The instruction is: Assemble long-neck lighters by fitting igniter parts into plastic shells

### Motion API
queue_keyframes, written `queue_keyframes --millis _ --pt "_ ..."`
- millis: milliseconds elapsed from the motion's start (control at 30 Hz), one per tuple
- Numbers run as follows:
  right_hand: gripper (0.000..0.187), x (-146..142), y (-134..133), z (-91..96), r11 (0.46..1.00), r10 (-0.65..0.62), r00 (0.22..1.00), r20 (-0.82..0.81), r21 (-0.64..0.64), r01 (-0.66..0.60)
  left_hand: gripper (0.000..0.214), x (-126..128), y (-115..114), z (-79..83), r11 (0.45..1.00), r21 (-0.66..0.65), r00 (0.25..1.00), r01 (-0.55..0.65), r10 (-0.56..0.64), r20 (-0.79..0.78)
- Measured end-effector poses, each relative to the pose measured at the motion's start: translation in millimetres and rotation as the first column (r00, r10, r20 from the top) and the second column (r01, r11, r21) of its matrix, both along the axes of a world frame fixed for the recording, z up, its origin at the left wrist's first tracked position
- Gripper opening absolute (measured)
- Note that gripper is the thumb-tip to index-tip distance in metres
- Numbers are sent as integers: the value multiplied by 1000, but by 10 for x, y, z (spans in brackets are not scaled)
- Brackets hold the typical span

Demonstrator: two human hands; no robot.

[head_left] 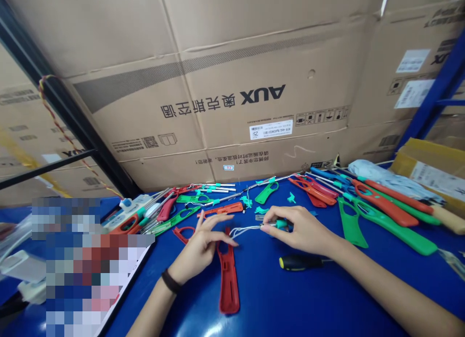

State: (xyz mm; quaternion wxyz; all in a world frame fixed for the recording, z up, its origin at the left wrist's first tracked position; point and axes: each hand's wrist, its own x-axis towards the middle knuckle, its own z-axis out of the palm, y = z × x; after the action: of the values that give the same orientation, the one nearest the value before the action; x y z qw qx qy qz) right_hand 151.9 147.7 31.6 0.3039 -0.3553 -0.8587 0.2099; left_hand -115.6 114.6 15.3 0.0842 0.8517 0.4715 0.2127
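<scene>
The carton (232, 85) ahead reads AUX; our right hand (300, 229) pinches a small teal part (280, 224) between its fingertips (268, 228), while our left hand (198, 252) spreads its fingers (218, 220) beside thin wires (242, 231), perhaps touching them.

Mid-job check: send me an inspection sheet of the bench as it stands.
surface: blue worktop, parts spread across it
job's things: teal plastic part with white wires, above a red plastic housing
clutter: green housings, metal tubes, black-handled screwdriver
hands: right hand pinches the teal part; left hand, fingers spread, beside the wires
cables: twisted red-and-yellow cord along a black post
surroundings: AUX cardboard cartons, blue rack upright
</scene>
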Motion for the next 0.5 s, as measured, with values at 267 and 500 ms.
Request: queue_keyframes --millis 267,500 --pt "17 13 -91 35 997 45 997 -64 60 -42 48 196 -631 -315 909 163 918 -384 395 -34" --pt "12 -67 -213 10 955 297 955 15 7 -297 44 21 -917 -362 978 161 987 -133 145 -64"
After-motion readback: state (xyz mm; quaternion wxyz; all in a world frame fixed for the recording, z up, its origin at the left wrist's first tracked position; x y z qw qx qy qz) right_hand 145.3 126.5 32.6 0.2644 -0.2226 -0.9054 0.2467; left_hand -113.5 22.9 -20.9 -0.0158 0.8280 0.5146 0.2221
